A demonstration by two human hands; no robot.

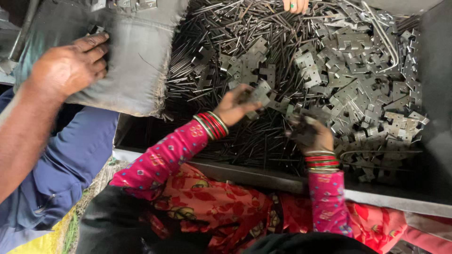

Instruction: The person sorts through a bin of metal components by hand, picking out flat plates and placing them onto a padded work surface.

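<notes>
My left hand (238, 107), in a pink sleeve with red and green bangles, holds a flat notched metal plate (260, 92) over a bin of parts. My right hand (311, 135), with the same sleeve and bangles, hovers low over the pile with dirty fingers curled; what they grip is hidden. Under both hands lies a heap of thin steel pins (245, 28). To the right is a heap of several stamped metal plates (367, 89).
A co-worker in blue sits at my left, a bare hand (68, 66) resting on a grey padded cushion (136, 56). Another person's fingers (295, 4) show at the top edge. The bin's dark front rim (263, 176) runs above my red patterned lap.
</notes>
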